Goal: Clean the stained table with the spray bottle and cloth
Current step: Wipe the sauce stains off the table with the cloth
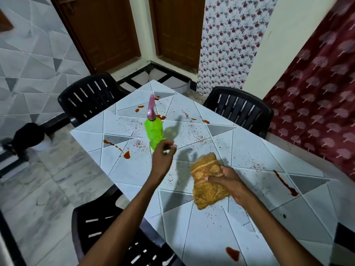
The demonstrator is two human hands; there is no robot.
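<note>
Plainly, the soft, limp cloth [208, 181] is gripped by the right hand [229, 180] above the stained tabletop [240, 146]. The spray bottle [154, 132], judged light, stiff plastic, stands upright just beyond the left hand [162, 156], whose fingers [172, 146] are loosely curled around nothing; the neck is best grasped.

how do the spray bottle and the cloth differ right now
The spray bottle is bright green with a pink head; the cloth is orange and patterned. The bottle stands on the table; the cloth is gripped by the right hand. Both are over the table.
</note>
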